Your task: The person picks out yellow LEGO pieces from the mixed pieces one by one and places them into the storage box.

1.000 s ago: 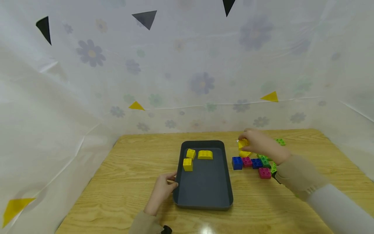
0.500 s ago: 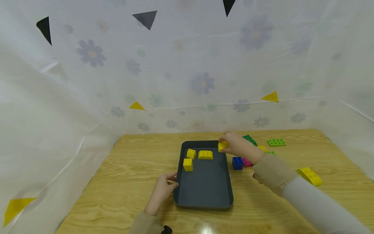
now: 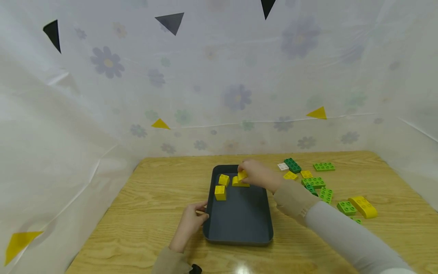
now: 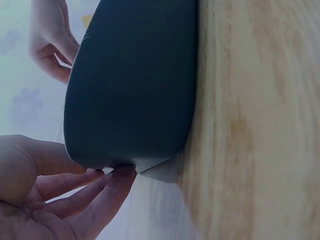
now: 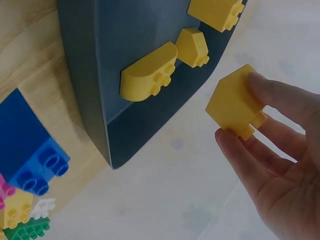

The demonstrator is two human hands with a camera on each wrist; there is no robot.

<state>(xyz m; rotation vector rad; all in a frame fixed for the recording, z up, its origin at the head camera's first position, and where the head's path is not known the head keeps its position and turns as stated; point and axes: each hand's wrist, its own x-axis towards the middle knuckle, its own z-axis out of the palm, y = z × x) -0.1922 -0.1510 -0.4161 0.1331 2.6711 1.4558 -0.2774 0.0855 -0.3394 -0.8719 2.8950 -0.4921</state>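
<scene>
In the head view, a dark grey tray point(image 3: 239, 220) holds a yellow cube-like brick point(image 3: 220, 193), a smaller sloped yellow brick point(image 3: 224, 180) and a curved-top yellow brick point(image 5: 148, 72). My left hand point(image 3: 191, 222) holds the tray's left side; the left wrist view shows its thumb and fingertips against the edge point(image 4: 117, 162). Over the tray's back part, my right hand point(image 3: 261, 176) pinches a sloped yellow brick point(image 5: 236, 101) between thumb and fingers. That brick is above the tray floor and partly covers the curved-top one in the head view.
Right of the tray lie several green bricks point(image 3: 313, 182), more yellow ones point(image 3: 363, 206) and a small white brick point(image 3: 283, 166) on the wooden table point(image 3: 143, 213). A blue brick point(image 5: 37, 145) appears in the right wrist view; my right arm hides it from the head camera.
My right hand has carried the yellow brick left from the loose bricks, across the tray's right rim, to above its back part. The left hand and the tray stay put.
</scene>
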